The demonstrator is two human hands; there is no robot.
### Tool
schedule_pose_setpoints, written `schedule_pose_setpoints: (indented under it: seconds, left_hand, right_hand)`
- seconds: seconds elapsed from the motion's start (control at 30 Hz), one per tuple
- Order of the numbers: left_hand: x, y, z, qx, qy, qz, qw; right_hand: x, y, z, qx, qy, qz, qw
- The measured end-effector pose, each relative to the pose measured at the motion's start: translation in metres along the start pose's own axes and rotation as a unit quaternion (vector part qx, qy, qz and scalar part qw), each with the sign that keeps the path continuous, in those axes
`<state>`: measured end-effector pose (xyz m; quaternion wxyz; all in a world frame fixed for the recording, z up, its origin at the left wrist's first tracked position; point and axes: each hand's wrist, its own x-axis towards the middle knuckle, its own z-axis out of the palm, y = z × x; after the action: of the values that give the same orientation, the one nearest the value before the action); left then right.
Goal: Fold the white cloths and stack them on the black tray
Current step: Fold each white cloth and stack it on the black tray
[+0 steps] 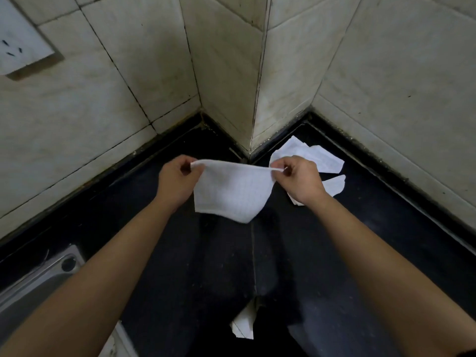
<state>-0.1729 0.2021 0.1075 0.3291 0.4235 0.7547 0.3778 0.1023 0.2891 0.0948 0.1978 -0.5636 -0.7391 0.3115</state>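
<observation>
A white cloth [229, 191] hangs stretched between both hands above the black countertop [180, 253]. My left hand [176, 180] pinches its upper left corner. My right hand [300, 180] pinches its upper right corner. Behind my right hand, a loose pile of white cloths [313, 157] lies on the counter near the wall corner. Another white piece [244, 323] shows at the counter's near edge. No separate black tray can be told apart from the dark surface.
Tiled walls [224, 60] form a protruding corner straight ahead. A metal sink rim [38, 276] sits at the lower left. A wall socket [20, 47] is at the upper left. The dark counter runs left and right along the walls.
</observation>
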Motion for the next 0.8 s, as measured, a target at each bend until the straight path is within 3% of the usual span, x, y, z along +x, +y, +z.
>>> schedule_pose_setpoints:
  seconds: [0.17,0.3,0.4,0.6,0.8]
  left_hand:
    - [-0.006,0.033,-0.013,0.046,0.094,0.139,0.985]
    - [-0.020,0.026,-0.017,0.131,0.106,0.254,0.952]
    - [-0.035,-0.012,-0.004,0.229,0.072,0.263,0.935]
    - [-0.084,-0.109,0.039,0.363,-0.081,0.248,0.894]
    - [-0.149,-0.172,0.050,0.410,-0.177,0.224,0.866]
  right_hand:
    - [0.010,-0.029,-0.016,0.037,0.124,-0.097,0.987]
    - [-0.004,-0.033,-0.018,-0.015,0.140,-0.179,0.974]
    - [-0.026,-0.012,-0.003,-0.096,0.057,-0.192,0.975]
    - [-0.088,0.055,0.051,-0.205,-0.219,-0.079,0.951]
    - [-0.155,0.091,0.077,-0.194,-0.297,-0.032,0.934]
